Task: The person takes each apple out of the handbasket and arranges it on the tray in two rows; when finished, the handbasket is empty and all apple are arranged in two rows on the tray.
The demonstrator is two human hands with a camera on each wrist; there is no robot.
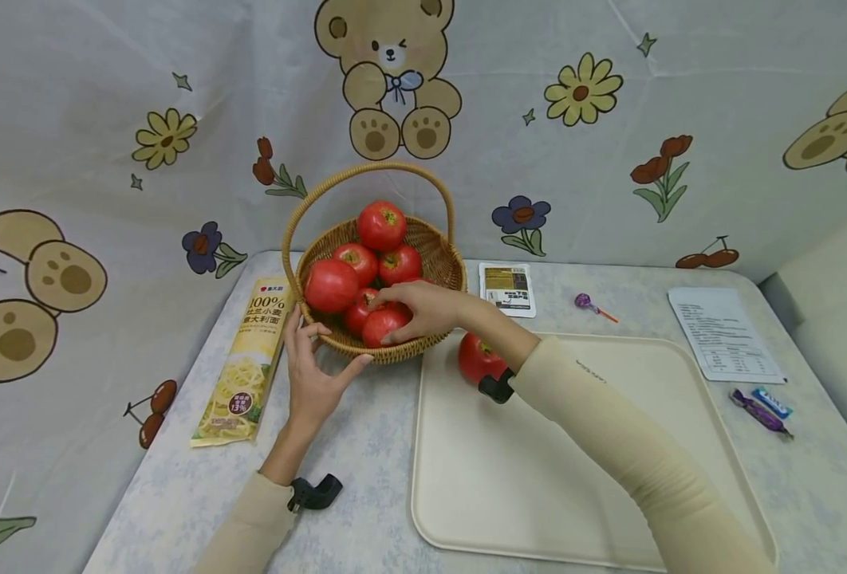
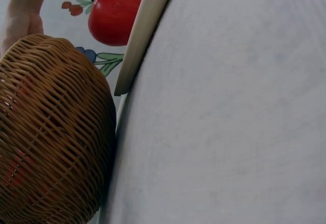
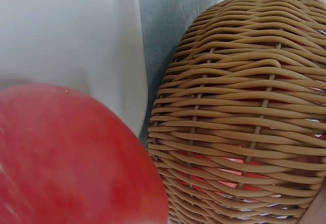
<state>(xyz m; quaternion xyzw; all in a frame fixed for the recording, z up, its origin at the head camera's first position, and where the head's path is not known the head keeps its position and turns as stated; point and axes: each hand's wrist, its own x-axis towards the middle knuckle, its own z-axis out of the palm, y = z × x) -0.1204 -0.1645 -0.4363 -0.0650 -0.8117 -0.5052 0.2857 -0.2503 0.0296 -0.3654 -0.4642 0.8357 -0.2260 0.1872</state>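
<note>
A wicker basket with a tall arched handle holds several red apples. My right hand reaches over its right side and grips an apple at the front, thumb on the near side. The fingers' far ends are partly hidden among the fruit. My left hand holds the basket's front left rim, with fingers over the edge and thumb spread along the front. One red apple lies on the cream tray, beneath my right wrist; it looms large in the right wrist view.
A pasta packet lies left of the basket. Behind the tray are a small white-edged packet and a lollipop. To its right lie a printed white packet and wrapped candies. A bear-patterned cloth hangs behind.
</note>
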